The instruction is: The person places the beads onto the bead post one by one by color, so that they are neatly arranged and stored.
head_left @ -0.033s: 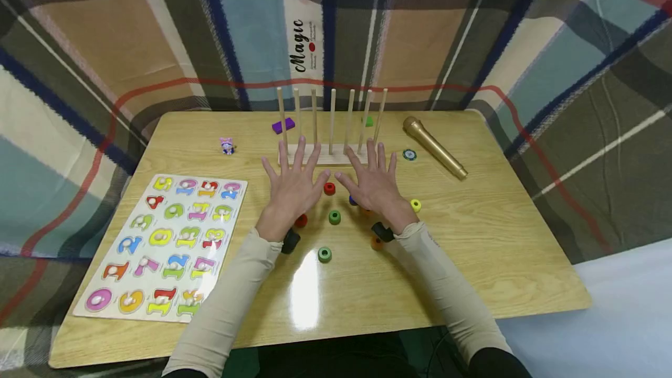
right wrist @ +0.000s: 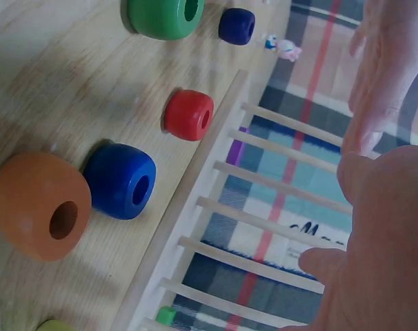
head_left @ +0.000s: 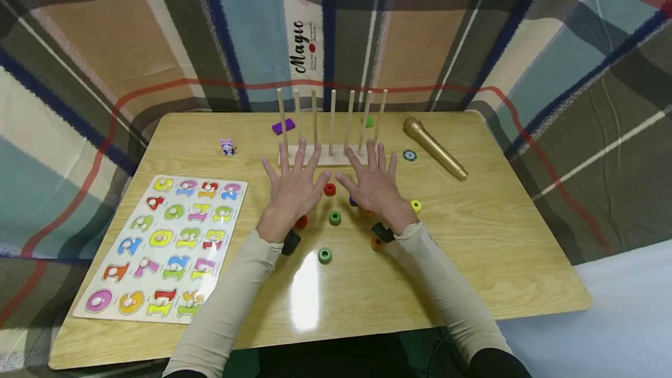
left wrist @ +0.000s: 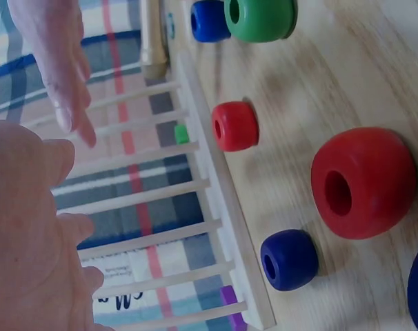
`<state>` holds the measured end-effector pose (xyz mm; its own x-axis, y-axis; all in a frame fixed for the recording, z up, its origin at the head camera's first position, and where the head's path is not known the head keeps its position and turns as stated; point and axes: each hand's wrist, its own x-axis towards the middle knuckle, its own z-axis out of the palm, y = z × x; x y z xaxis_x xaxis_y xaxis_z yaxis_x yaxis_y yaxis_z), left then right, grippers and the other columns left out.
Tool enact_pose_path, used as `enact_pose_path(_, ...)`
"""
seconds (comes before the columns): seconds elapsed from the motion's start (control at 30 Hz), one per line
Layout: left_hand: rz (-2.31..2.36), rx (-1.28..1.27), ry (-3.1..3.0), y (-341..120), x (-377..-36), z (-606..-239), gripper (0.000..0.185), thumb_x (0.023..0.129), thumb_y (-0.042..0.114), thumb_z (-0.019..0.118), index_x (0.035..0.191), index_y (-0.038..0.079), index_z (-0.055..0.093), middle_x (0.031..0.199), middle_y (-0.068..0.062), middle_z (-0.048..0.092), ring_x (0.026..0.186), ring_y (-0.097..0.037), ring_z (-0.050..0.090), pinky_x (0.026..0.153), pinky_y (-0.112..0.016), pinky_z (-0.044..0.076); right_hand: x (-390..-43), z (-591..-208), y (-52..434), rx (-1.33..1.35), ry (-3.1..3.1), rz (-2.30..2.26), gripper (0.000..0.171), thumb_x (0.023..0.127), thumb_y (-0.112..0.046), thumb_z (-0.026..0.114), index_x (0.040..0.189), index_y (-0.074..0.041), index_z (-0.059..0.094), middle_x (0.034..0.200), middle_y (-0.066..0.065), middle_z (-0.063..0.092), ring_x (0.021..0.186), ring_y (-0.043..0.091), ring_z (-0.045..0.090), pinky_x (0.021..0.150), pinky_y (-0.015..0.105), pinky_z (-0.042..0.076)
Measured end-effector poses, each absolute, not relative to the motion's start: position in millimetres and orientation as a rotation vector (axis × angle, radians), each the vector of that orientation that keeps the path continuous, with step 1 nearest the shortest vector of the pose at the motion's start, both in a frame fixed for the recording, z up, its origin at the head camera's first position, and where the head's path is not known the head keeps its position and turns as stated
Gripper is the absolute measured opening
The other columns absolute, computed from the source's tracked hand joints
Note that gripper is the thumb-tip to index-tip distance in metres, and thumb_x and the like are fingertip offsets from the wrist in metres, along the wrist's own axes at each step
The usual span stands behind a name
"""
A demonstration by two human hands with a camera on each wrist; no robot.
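Both hands are spread palm down over the table, side by side and holding nothing. My left hand has its fingertips at the left part of the wooden peg rack in the head view; my right hand reaches the rack's right part. Seven upright dowels rise from its base. Between the hands lie a red bead and a green bead. Under the left hand, the left wrist view shows another red bead and a dark blue bead. An orange bead touches a blue bead below the right hand.
A number puzzle board lies on the left, with a small figurine behind it. To the right are a gold microphone, a round chip and a yellow bead. Purple and green blocks lie behind the rack.
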<state>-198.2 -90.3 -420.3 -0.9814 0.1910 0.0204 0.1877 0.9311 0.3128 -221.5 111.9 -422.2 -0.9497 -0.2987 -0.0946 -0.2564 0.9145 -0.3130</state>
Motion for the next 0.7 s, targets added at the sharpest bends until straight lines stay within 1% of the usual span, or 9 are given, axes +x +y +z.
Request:
enact_pose_path(0.2, 0.487, 0.302, 3.077, -92, -198, -421, 0.07, 0.114, 0.056, 0.028, 0.174, 0.024, 0.013, 0.181, -0.011, -0.006, 0.161, -0.051, -0.017, 0.117, -0.084, -0.01, -225, -417, 109, -0.432, 2.948, -0.462, 0.077, 0.11, -0.068, 0.03, 0.174, -0.03, 0.011, 0.177, 0.021, -0.016, 0.162, 0.044, -0.019, 0.124, 0.068, -0.018)
enact_pose_path(0.33, 0.508, 0.302, 3.076, -93, -198, -418, 0.07, 0.114, 0.056, 0.028, 0.174, 0.024, 0.013, 0.18, -0.01, -0.006, 0.161, -0.05, -0.02, 0.117, -0.083, -0.012, -227, -415, 107, -0.439, 2.95, -0.453, 0.078, 0.109, -0.07, 0.028, 0.174, -0.031, 0.01, 0.177, 0.021, -0.016, 0.162, 0.045, -0.019, 0.125, 0.069, -0.017)
enact_pose_path(0.47, 0.575, 0.312, 3.039, -99, -199, -415, 0.07, 0.114, 0.056, 0.03, 0.174, 0.025, 0.012, 0.181, -0.01, -0.006, 0.161, -0.047, -0.02, 0.119, -0.081, -0.01, -226, -416, 107, -0.448, 2.95, -0.455, 0.078, 0.109, -0.07, 0.029, 0.174, -0.03, 0.01, 0.178, 0.022, -0.012, 0.163, 0.046, -0.015, 0.125, 0.069, -0.015)
enact_pose_path(0.5, 0.614, 0.313, 3.031, -102, -200, -415, 0.07, 0.114, 0.055, 0.032, 0.174, 0.024, 0.013, 0.181, -0.012, -0.003, 0.162, -0.048, -0.016, 0.121, -0.08, -0.006, -226, -416, 107, -0.46, 2.954, -0.464, 0.079, 0.11, -0.069, 0.031, 0.174, -0.029, 0.012, 0.178, 0.023, -0.009, 0.163, 0.046, -0.011, 0.126, 0.069, -0.013)
enact_pose_path(0.53, 0.671, 0.311, 3.019, -108, -202, -415, 0.071, 0.114, 0.054, 0.035, 0.174, 0.023, 0.015, 0.18, -0.013, 0.001, 0.163, -0.048, -0.01, 0.123, -0.079, -0.002, -225, -416, 107, -0.48, 2.959, -0.482, 0.078, 0.11, -0.067, 0.035, 0.174, -0.027, 0.015, 0.178, 0.024, -0.002, 0.164, 0.047, -0.005, 0.127, 0.069, -0.009)
enact_pose_path(0.57, 0.753, 0.3, 3.002, -114, -205, -415, 0.071, 0.113, 0.052, 0.039, 0.174, 0.021, 0.017, 0.18, -0.015, 0.006, 0.164, -0.048, -0.003, 0.125, -0.076, 0.004, -224, -415, 107, -0.507, 2.963, -0.507, 0.077, 0.111, -0.064, 0.038, 0.174, -0.024, 0.02, 0.177, 0.025, 0.007, 0.164, 0.047, 0.004, 0.129, 0.069, -0.002)
enact_pose_path(0.63, 0.929, 0.259, 2.964, -132, -212, -417, 0.072, 0.113, 0.045, 0.047, 0.173, 0.015, 0.021, 0.176, -0.021, 0.017, 0.162, -0.048, 0.014, 0.126, -0.071, 0.017, -220, -413, 104, -0.585, 2.955, -0.568, 0.07, 0.112, -0.056, 0.047, 0.169, -0.017, 0.036, 0.17, 0.026, 0.029, 0.158, 0.045, 0.028, 0.129, 0.065, 0.018)
enact_pose_path(0.67, 1.007, 0.232, 2.939, -141, -217, -419, 0.073, 0.112, 0.041, 0.05, 0.172, 0.012, 0.022, 0.174, -0.023, 0.022, 0.16, -0.048, 0.021, 0.126, -0.069, 0.023, -217, -412, 102, -0.638, 2.939, -0.596, 0.065, 0.111, -0.05, 0.052, 0.164, -0.013, 0.044, 0.163, 0.025, 0.041, 0.152, 0.043, 0.04, 0.125, 0.062, 0.029)
enact_pose_path(0.7, 1.069, 0.203, 2.915, -151, -223, -421, 0.073, 0.111, 0.037, 0.054, 0.171, 0.01, 0.022, 0.171, -0.025, 0.026, 0.157, -0.048, 0.028, 0.125, -0.067, 0.027, -214, -411, 99, -0.694, 2.91, -0.612, 0.059, 0.111, -0.045, 0.057, 0.158, -0.01, 0.052, 0.155, 0.022, 0.052, 0.143, 0.04, 0.051, 0.119, 0.058, 0.04)
